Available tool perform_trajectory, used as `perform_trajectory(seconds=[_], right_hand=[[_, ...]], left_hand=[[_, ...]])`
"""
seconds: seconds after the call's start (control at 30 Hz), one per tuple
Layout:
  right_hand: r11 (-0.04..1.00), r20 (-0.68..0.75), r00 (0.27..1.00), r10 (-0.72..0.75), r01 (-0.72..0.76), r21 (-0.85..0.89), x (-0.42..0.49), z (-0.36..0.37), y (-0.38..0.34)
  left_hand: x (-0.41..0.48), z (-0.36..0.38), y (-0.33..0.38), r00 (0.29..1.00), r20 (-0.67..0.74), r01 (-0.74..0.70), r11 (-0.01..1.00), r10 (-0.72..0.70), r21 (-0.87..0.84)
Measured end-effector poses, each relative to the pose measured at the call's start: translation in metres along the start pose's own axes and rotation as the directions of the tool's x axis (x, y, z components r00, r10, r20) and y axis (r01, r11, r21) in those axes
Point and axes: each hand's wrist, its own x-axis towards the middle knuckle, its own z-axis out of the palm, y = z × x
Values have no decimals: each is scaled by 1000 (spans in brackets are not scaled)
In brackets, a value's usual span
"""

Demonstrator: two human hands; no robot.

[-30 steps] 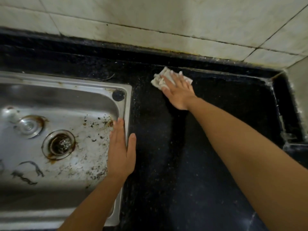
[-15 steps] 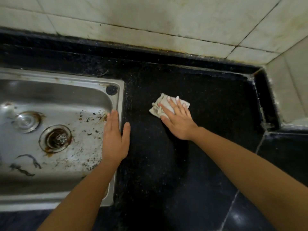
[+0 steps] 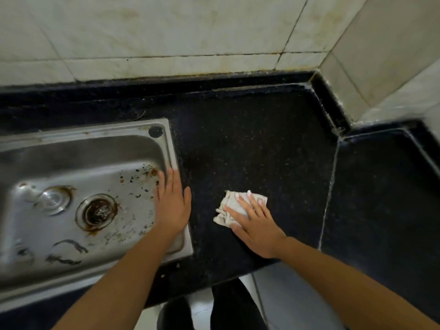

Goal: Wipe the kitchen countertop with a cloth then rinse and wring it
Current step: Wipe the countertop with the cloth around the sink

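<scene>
Right hand [image 3: 256, 226]: flat, fingers spread, pressing the cloth [image 3: 234, 208] onto the counter [image 3: 250, 144].
Cloth: crumpled, on the counter's near part, right of the sink [image 3: 164, 139].
Left hand [image 3: 172, 206]: open, palm down on the sink's right rim.

Dim, soft blur, edges warped.

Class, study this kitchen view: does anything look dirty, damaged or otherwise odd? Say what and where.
Yes. The sink basin is littered with dark specks and debris near the left hand, and the drain is ringed with rusty brown stain. The countertop shows no spill; the right hand presses the cloth flat.
</scene>
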Motion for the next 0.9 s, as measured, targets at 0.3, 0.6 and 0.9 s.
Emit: perform_trajectory(seconds=[0.3, 0.6, 0.9], right_hand=[[992, 0, 1000, 6, -5, -124, -61, 37, -64], [997, 17, 999, 45, -46, 62, 33, -8, -73], [988, 50, 995, 90, -96, 125, 175, -77, -75]], left_hand=[[-65, -18, -30, 958, 246, -174, 982, 150, 78], [-59, -40, -22, 921, 369, -184, 975, 127, 123], [-56, -44, -26, 903, 413, -218, 953, 115, 212]])
